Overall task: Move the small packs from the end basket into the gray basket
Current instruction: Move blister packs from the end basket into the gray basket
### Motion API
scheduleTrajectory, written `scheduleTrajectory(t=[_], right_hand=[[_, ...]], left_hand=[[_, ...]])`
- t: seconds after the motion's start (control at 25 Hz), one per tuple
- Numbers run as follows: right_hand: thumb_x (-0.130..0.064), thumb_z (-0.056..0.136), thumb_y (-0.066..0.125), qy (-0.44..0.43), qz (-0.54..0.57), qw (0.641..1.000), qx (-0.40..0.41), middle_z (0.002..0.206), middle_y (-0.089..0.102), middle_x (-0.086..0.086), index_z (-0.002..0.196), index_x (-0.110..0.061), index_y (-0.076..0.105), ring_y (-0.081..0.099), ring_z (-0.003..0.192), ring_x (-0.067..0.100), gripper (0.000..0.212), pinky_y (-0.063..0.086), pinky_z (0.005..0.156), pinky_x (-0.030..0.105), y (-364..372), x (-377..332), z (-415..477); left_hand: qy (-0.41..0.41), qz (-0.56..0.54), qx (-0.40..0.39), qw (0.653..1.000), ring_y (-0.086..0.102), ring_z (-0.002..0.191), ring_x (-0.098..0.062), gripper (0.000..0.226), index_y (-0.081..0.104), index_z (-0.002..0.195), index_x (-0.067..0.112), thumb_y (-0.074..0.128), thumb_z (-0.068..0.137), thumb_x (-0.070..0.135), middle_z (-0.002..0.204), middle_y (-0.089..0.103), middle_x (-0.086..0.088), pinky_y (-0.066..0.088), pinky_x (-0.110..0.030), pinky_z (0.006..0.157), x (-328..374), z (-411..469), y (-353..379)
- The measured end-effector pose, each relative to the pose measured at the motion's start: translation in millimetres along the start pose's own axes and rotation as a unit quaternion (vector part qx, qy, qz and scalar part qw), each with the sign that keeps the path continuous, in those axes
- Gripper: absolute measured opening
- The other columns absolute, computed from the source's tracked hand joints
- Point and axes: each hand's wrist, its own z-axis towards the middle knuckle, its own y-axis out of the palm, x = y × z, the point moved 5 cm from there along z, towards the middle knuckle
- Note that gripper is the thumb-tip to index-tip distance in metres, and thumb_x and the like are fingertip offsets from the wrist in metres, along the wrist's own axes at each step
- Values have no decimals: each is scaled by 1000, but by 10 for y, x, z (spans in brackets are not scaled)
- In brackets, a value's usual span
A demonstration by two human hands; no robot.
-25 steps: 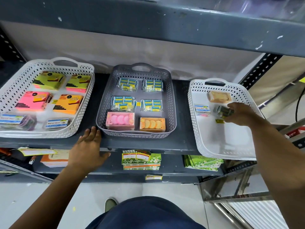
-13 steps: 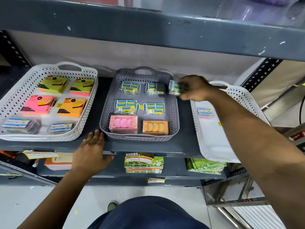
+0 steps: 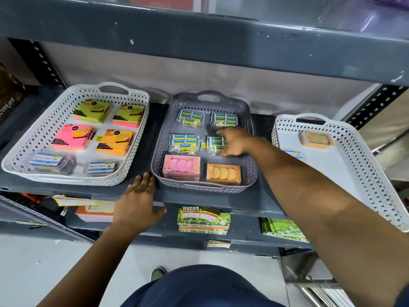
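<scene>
The gray basket (image 3: 249, 111) stands mid-shelf, holding several blue-and-yellow small packs (image 3: 185, 141), a pink box (image 3: 181, 166) and an orange box (image 3: 223, 172). My right hand (image 3: 233, 141) reaches into it, fingers curled down on a small pack (image 3: 214, 144) at the middle right. The white end basket (image 3: 363, 165) on the right holds one beige pack (image 3: 316, 139) and a small label (image 3: 292, 153). My left hand (image 3: 139, 202) lies flat on the shelf's front edge, fingers apart, holding nothing.
A white basket (image 3: 44, 138) on the left holds sticky-note pads and card packs. The upper shelf (image 3: 199, 41) overhangs the baskets. Below the edge lie green label pads (image 3: 202, 219). The end basket juts past the shelf's front.
My right hand took a small pack from the end basket, carried it left over the gray basket's far rim, and now presses it down inside. The left hand stayed on the shelf edge.
</scene>
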Motion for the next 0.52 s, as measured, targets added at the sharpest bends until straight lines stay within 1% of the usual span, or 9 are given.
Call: scheduleTrajectory(t=[0.08, 0.12, 0.2, 0.28, 0.36, 0.44, 0.52], right_hand=[[-21, 68, 77, -5, -23, 1000, -8, 143, 46, 9, 145, -18, 29, 50, 122, 28, 91, 39, 90, 27, 7, -17, -6], [-23, 67, 78, -5, -44, 999, -13, 142, 47, 9, 145, -17, 29, 51, 120, 28, 92, 42, 91, 29, 11, -24, -10], [-27, 67, 79, -2, -91, 996, -14, 136, 52, 11, 139, -13, 39, 54, 115, 30, 84, 47, 94, 36, 6, -38, -17], [-30, 67, 80, 0, -126, 992, -8, 126, 58, 12, 130, -11, 48, 58, 107, 30, 73, 50, 91, 40, -13, -50, -19], [-32, 65, 82, 1, -141, 990, -9, 122, 61, 11, 128, -11, 49, 60, 104, 29, 74, 52, 90, 40, -17, -62, -17], [-29, 63, 83, 5, -144, 989, -16, 121, 61, 11, 130, -12, 47, 60, 103, 29, 78, 52, 89, 41, -1, -56, -19], [-26, 64, 82, 7, -147, 989, -18, 116, 62, 10, 127, -12, 49, 62, 97, 28, 72, 53, 86, 40, 4, -48, -16]], left_hand=[[2, 4, 0, 1000, 16, 144, -27, 96, 18, 147, 15, 64, 73, 56, 157, 19, -7, 28, -43, 113, -8, 1, 11], [3, 6, 1, 1000, 17, 144, -27, 96, 18, 147, 15, 64, 73, 56, 157, 19, -7, 29, -43, 113, -12, 1, 15], [4, 9, 2, 1000, 17, 144, -27, 96, 19, 147, 15, 64, 73, 57, 157, 20, -7, 30, -42, 112, -15, 1, 16], [4, 9, 3, 1000, 18, 144, -27, 96, 19, 147, 15, 64, 73, 57, 157, 20, -6, 30, -43, 112, -14, 1, 16], [5, 10, 4, 1000, 18, 144, -27, 96, 19, 147, 15, 64, 73, 57, 157, 21, -7, 30, -43, 112, -11, 2, 17], [5, 10, 3, 1000, 18, 144, -27, 96, 19, 147, 14, 64, 73, 56, 157, 21, -7, 29, -42, 113, -8, 2, 20], [5, 10, 3, 1000, 17, 144, -27, 96, 19, 147, 14, 64, 73, 56, 157, 20, -8, 28, -41, 113, -4, 0, 17]])
